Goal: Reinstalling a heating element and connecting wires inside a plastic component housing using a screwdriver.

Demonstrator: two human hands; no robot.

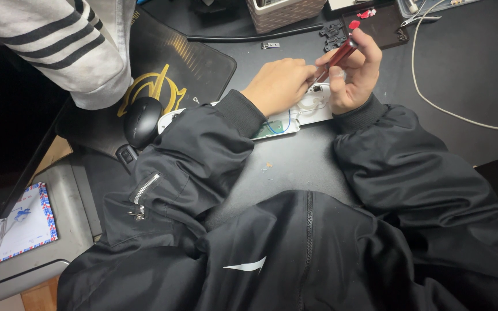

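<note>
Black jacket sleeves (214,144) fill the 6 o'clock area of the view, nearest the camera, and lead up to both hands on the dark worktop (468,69).

Left hand (278,85): it rests, knuckles up, on the white device housing (312,109). Its grip is narrow, fingertips pinched at the lower end of the red screwdriver (339,56); whether they press the tool or the part beneath it cannot be told.

Right hand (355,75): it stands at 3 o'clock of the left hand. Its grip is closed around the red screwdriver, thumb and fingers wrapping the handle. The tool tilts, handle toward 1 o'clock, tip down on the housing.

White device housing: it lies open on the worktop under both hands, at 12 o'clock of the jacket. A green circuit board (265,131) with a blue wire (286,122) shows at its 8 o'clock end.

Surroundings:
- A black computer mouse (142,121) lies at 9 o'clock of the housing, on a black mat with a gold emblem (168,75).
- A striped grey sleeve (59,40) of another person hangs at 10 o'clock.
- A white cable (433,103) runs at 3 o'clock.
- A woven basket (283,12) stands at 12 o'clock.
</note>
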